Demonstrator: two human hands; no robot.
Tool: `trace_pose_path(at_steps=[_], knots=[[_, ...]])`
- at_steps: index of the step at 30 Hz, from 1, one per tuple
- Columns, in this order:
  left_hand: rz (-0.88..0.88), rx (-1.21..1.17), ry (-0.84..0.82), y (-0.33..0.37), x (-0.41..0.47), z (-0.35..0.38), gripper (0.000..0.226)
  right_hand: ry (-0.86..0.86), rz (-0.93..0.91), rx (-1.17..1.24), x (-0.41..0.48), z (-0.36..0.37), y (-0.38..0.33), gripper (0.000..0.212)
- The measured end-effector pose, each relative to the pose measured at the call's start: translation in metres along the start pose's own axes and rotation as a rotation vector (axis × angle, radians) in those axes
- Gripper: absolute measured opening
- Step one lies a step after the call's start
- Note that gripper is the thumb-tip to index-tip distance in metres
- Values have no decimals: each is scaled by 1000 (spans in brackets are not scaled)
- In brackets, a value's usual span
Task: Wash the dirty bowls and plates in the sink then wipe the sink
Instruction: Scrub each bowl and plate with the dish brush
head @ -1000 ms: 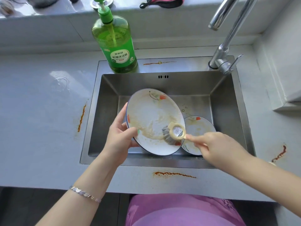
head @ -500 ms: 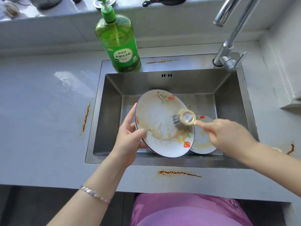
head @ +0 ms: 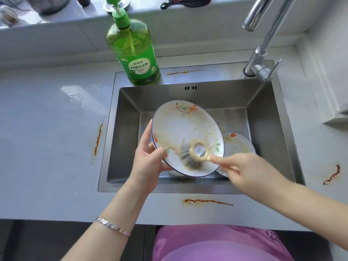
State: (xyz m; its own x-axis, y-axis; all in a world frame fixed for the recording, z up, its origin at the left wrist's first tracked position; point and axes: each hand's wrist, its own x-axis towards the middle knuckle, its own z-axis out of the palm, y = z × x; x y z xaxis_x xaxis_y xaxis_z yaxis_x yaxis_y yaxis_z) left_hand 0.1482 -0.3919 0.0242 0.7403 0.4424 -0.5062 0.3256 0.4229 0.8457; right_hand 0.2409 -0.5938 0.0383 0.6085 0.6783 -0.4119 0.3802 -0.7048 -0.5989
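A white plate (head: 185, 129) with a blue rim, flower prints and brown smears is tilted over the steel sink (head: 128, 113). My left hand (head: 150, 159) grips its left edge, thumb on the face. My right hand (head: 244, 172) holds the cream handle of a scrubbing brush (head: 195, 154), whose dark steel-wool head presses on the plate's lower part; the brush is motion-blurred. A second dirty plate (head: 238, 144) lies on the sink floor at the right, partly hidden behind the first.
A green dish-soap pump bottle (head: 133, 53) stands on the sink's back left ledge. The chrome tap (head: 263, 44) rises at the back right. Orange-brown sauce streaks mark the grey counter (head: 47, 129) left, front and right of the sink.
The brush has swept from the plate's right side down to its lower middle. The plate stays tilted in my left hand.
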Motion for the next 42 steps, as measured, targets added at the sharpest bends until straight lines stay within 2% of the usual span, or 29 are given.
trace_pose_path(at_steps=[2, 6, 11, 15, 18, 21, 26, 30, 37, 40, 42], knots=[[-2, -15, 2, -1, 0, -1, 81, -18, -48, 38, -3, 3, -7, 37], [4, -11, -8, 0, -3, -3, 81, 114, 121, 81, 20, -7, 6, 34], [-2, 10, -19, 1, -3, 6, 75, 113, -49, 211, 27, 3, -30, 33], [13, -51, 48, 5, -3, -2, 68, 13, -133, 190, 8, 6, -26, 34], [51, 2, 84, 7, -3, -12, 70, -94, -85, 105, -7, -2, -5, 35], [59, 72, 79, 5, -4, -7, 73, -47, -56, 18, 1, -2, 0, 36], [33, 39, 95, 6, -2, -5, 72, -101, -107, 247, 1, 7, -21, 34], [51, 70, 103, 9, -3, -9, 74, -191, -25, 244, 4, -7, -3, 29], [3, 28, 87, 8, -4, -8, 72, -255, -79, 438, 5, 3, -8, 28], [-16, 49, 69, 10, -8, -15, 72, -304, -24, 298, 1, -15, 16, 27], [-28, 96, 67, 9, -9, -17, 73, -242, 11, 101, 7, -27, 30, 27]])
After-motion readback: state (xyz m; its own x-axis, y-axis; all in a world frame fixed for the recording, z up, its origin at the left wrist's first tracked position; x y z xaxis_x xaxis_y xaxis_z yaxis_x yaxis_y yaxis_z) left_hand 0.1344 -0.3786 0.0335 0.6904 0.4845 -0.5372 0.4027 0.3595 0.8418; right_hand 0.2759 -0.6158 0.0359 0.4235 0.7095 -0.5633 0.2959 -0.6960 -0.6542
